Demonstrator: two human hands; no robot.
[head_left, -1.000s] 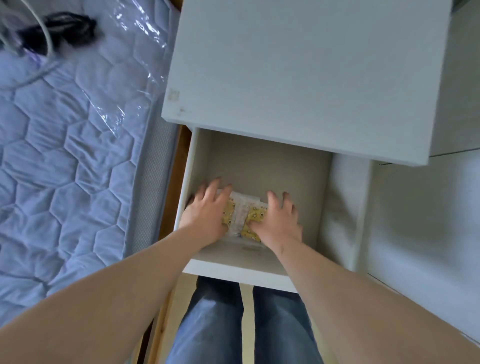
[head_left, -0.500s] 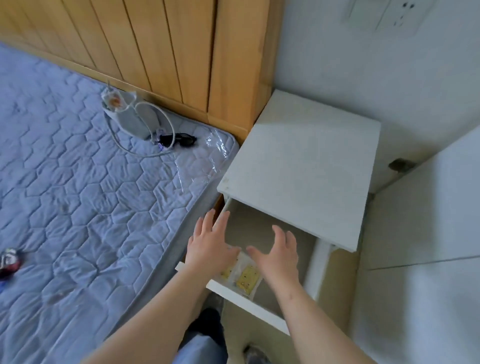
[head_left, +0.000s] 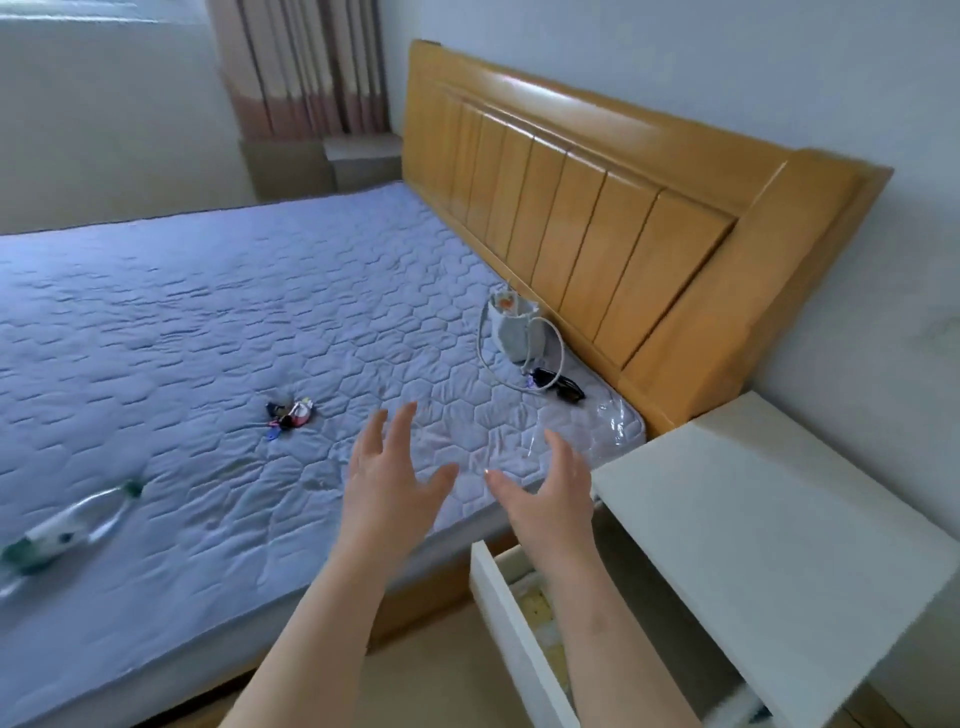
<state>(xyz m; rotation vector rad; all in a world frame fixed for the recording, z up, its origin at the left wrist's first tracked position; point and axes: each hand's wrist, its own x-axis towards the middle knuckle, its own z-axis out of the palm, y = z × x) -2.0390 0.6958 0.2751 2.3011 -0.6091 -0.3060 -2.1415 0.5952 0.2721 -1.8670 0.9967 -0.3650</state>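
The one camera sits on the person's head, beside the bed, and looks forward and down. It faces across the mattress (head_left: 208, 322) toward the headboard (head_left: 597, 218) and the far curtain (head_left: 311, 67). The left hand (head_left: 387, 483) and the right hand (head_left: 545, 493) are close before the lens; the open drawer (head_left: 498, 613) and the nightstand (head_left: 779, 545) fill the lower right

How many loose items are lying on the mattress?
4: a bottle at far left, keys centrally, a bag by the headboard, sunglasses beside it. More may lie out of view.

Lavender hexagon-quilted mattress (head_left: 208, 322), white drawer (head_left: 511, 639), yellow-printed packet (head_left: 535, 605), honey-brown headboard (head_left: 597, 218).
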